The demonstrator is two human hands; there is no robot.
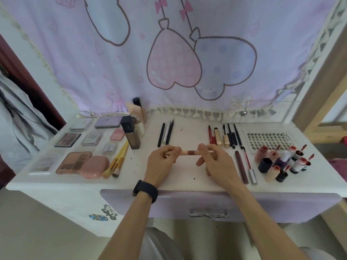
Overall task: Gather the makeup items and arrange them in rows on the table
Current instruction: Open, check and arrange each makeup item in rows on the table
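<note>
The left grip and right grip are pinching opposite ends of a slim beige-and-mauve tube over the middle of the white desk, near its front edge, where a slipping pinch could be sending it rolling off.

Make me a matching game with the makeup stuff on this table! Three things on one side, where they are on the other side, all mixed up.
Things
1. brushes
2. lash tray
3. pink tube

Places
A. held between the left hand and the right hand
B. on the right, behind the small bottles
C. lying next to the pink compact

Pairs: 1-C, 2-B, 3-A
</note>
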